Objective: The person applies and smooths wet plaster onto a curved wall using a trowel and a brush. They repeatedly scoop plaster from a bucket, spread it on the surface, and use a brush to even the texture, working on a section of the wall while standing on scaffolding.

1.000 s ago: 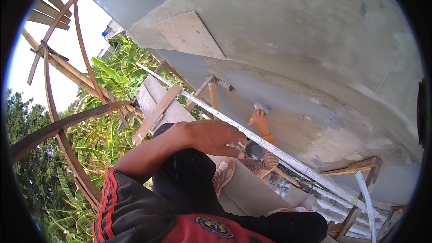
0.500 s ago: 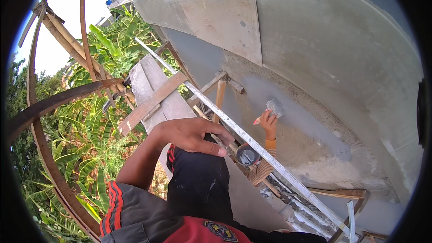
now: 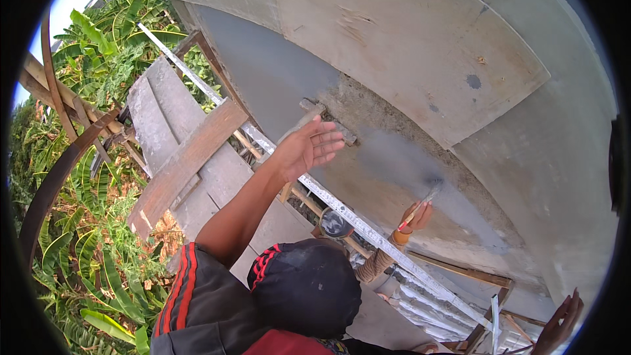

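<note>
My left hand (image 3: 307, 148) is raised with its fingers stretched out and nothing in it. It hovers over a long pale straight bar (image 3: 355, 205) that runs diagonally across the view. Below it, my bent knee (image 3: 302, 283) shows in dark trousers. At the lower right edge my right hand (image 3: 562, 322) appears, empty, fingers extended near the wall. Beyond the bar, a co-worker's hand (image 3: 417, 215) holds a brush (image 3: 430, 192) against the wet grey wall surface (image 3: 381, 154). A round dark container (image 3: 336, 223) sits by that person's arm.
A thin board (image 3: 407, 39) lies against the curved plastered wall (image 3: 526, 151). Scaffold planks (image 3: 154, 102) with a brown crosspiece (image 3: 197, 158) extend at the left. Wooden poles (image 3: 56, 89) and banana plants (image 3: 118, 276) stand outside them. Timber framing (image 3: 506, 296) is at the lower right.
My left hand has lifted off my knee, and its fingers have straightened. My right hand has come into view at the lower right. The co-worker's brush has shifted along the wall.
</note>
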A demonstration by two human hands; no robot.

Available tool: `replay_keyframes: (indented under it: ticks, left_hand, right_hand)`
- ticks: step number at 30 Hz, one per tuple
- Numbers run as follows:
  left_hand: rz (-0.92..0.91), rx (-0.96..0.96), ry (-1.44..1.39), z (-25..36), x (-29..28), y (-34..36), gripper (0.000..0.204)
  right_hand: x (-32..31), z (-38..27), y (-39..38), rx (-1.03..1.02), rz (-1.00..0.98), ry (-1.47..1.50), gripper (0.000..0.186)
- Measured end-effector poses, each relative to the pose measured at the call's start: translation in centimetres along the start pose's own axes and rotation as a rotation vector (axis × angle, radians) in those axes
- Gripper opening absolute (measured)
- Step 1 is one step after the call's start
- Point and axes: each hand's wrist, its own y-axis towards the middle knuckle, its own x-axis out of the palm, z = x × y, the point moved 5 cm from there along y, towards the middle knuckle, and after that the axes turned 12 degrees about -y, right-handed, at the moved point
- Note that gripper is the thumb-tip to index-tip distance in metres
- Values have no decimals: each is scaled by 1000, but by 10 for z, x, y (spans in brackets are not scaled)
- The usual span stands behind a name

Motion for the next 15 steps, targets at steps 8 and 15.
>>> replay_keyframes:
  ticks: [8,15]
  left_hand:
    - [-139,481,-722,93,29,128,76]
    - [-249,481,-794,97,26,126,75]
  right_hand:
    - [-23,-2,-21,232,-430,-102,24]
    - [-18,73,-36,334,-635,-68,32]
